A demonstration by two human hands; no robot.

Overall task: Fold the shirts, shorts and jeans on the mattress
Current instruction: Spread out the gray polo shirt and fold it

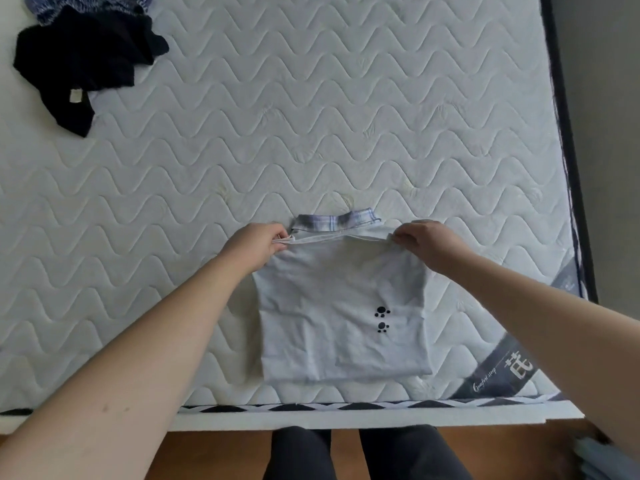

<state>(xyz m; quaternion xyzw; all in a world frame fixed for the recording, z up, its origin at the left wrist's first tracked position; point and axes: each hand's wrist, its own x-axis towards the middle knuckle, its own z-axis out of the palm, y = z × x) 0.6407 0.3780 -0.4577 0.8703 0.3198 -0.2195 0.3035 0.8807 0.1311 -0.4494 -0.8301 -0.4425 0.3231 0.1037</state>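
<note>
White quilted mattress (311, 116) carries your pale-blue shirt (339, 306), folded square, plaid collar at twelve o'clock; your left hand (256, 245) and right hand (426, 242) pinch its far corners.

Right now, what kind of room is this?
Probably a bedroom. A bare quilted mattress fills the view, a pale shirt is being folded on it, and dark clothes are piled in its far corner.
</note>
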